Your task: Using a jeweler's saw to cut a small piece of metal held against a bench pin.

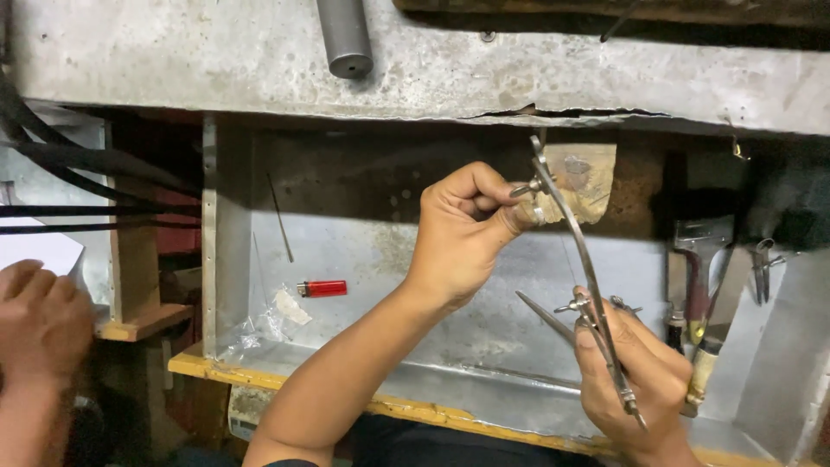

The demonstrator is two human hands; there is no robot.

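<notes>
The work in hand is the handling of a metal saw frame (577, 259), held in the air above the sheet-metal tray (484, 346) under the worktop (432, 78). By judgement, the step is adjustment at the upper clamp: the left hand (462, 233) is closed on the small wing screw (525, 188) near the top of the frame, thumb and fingers pinched together. The right hand (644, 372) is clamped around the lower part of the frame near its handle end, and holds it steady. The two hands are apart, one at each end of the frame.

The next move would call for a fine turning grip at the screw while the lower hand resists the twist; the frame must not rotate.

Materials and shapes:
- Saw frame: thin, bright steel, gently curved, running from upper left to lower right.
- Tray: dull grey sheet metal, scratched, with a yellow front edge (259, 374).
- Worktop: rough, pitted grey slab, cracked along its lower edge.
- Lighter (322, 288): red plastic, smooth, lying on the tray to the left, well apart from the hands.
- Hanging tools (696, 285): metal with worn handles, on the right wall.

Another person's hand (39, 320) shows at the far left.
</notes>
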